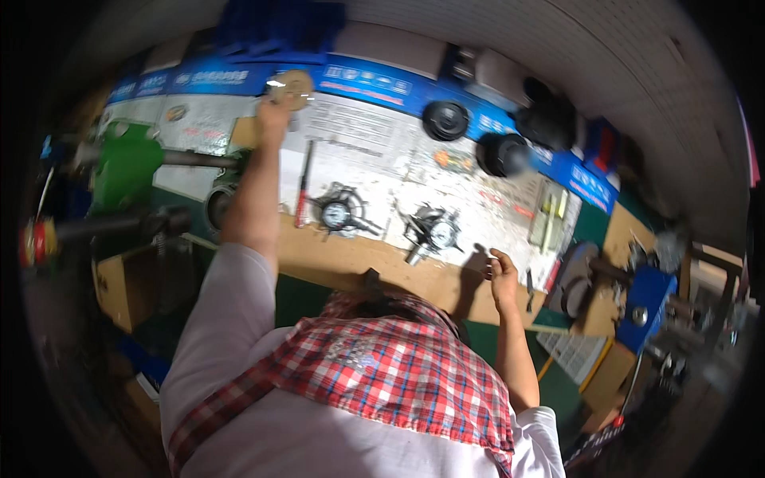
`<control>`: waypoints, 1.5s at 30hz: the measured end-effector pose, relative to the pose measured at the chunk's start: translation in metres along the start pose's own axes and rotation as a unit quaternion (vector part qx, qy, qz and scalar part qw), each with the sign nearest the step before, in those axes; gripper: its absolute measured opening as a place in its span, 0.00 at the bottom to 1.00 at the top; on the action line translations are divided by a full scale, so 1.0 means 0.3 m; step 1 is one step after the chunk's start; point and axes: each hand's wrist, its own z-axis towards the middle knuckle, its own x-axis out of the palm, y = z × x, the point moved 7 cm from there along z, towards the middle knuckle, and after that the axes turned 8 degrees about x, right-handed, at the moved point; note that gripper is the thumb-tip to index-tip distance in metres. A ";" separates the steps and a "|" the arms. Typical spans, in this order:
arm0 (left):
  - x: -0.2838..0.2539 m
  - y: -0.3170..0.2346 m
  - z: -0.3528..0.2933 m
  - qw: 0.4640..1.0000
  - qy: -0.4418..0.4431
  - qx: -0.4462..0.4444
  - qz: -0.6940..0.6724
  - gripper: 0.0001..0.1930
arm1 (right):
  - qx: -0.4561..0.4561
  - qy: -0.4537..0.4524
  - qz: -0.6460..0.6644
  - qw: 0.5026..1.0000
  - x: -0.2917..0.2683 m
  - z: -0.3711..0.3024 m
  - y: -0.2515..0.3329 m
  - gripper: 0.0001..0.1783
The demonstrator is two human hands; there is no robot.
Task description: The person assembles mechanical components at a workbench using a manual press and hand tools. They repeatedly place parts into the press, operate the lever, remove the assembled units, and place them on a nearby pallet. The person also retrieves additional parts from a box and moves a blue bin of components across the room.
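My left hand (275,115) reaches to the back of the bench, its fingertips at the lower left edge of a round tan disc-like piece (297,86) with something shiny beside it. Blur hides how those fingers are set. Over the bench's front right edge, my right hand (502,280) has loosely bent fingers, apart, with nothing seen in them. Between the hands lie two metal mechanical assemblies with spread arms, one left (336,213) and one right (441,233). A long tool with a red handle (301,209) rests left of the first assembly.
Printed white-and-blue cardboard (351,127) covers the bench. Black round parts (445,120) stand at the back right. A green machine (127,163) with a metal shaft stands left; a blue vise-like device (647,307) is right. A blue bin (279,32) sits behind the tan disc.
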 end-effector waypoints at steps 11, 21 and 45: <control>0.101 -0.976 -0.585 0.940 0.033 0.319 -0.112 0.21 | -0.179 -0.336 -0.144 0.913 -0.420 0.062 -0.159 0.11; 0.445 -1.242 -1.677 0.628 0.229 0.743 0.042 0.17 | -0.110 -0.386 -0.429 0.809 -0.481 0.339 0.109 0.10; 0.299 -0.699 -1.902 0.915 0.307 0.253 0.071 0.41 | -0.179 -0.274 -0.435 0.839 -0.651 0.397 0.241 0.23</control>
